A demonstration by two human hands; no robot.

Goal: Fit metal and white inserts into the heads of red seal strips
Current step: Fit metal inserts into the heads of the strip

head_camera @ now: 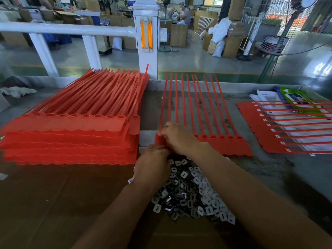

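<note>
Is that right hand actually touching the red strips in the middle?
Touching: head view shows the right hand resting on the leftmost head of the middle red seal strips.

Left: I have the stack of seal strips (pixel 71 135) on the counter (pixel 265 166).
Centre: one strip sheet (pixel 226 142) lies flat, heads toward me.
Right: a second sheet (pixel 255 123) lies crosswise over papers (pixel 265 97).
Near me: the insert pile (pixel 194 191), just before the strip sheet.
Behind: a railing (pixel 71 30) past the counter's far edge.

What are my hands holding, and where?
The right hand pinches the red plastic seal-strip sheet at its leftmost head. The left hand curls beside it; what it holds is hidden.
</note>
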